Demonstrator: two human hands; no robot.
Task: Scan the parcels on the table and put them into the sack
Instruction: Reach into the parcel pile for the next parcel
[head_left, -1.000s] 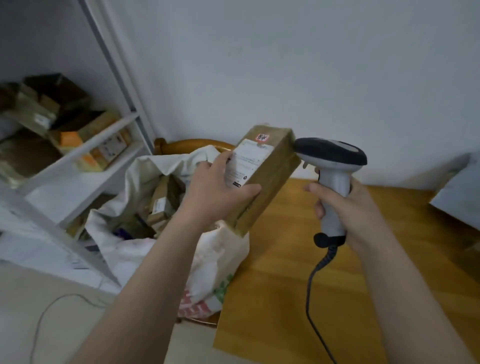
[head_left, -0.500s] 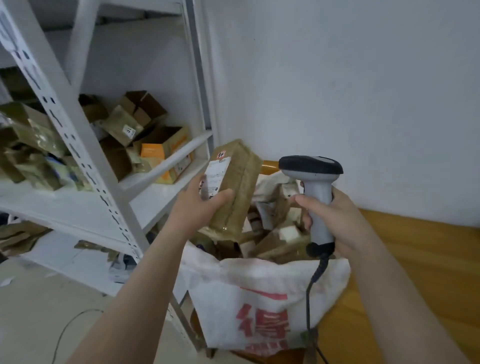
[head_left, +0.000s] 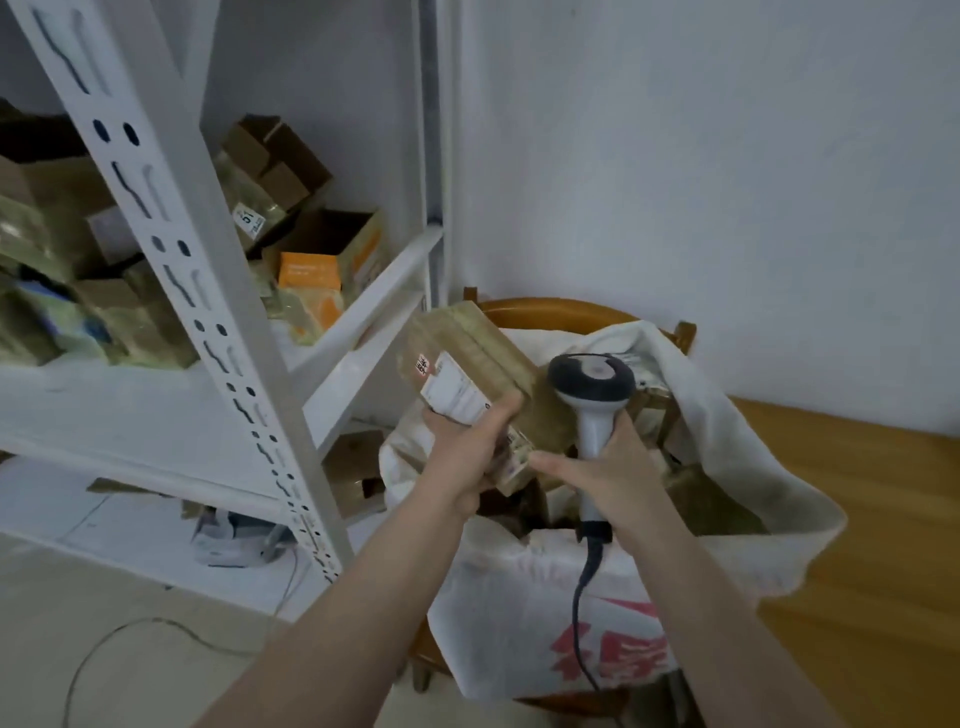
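Over the white sack (head_left: 545, 613) at lower centre, heaped with boxes: could glance off that pile or the slack rim and drop to the floor if released early. Brown parcel (head_left: 488, 348) at mid-frame, just above the mouth; long axis slanting upper left to lower right, label toward the camera. Gripped low by the left hand (head_left: 467, 447); right hand (head_left: 613, 467) clasped round the scanner (head_left: 592, 379) close beside.
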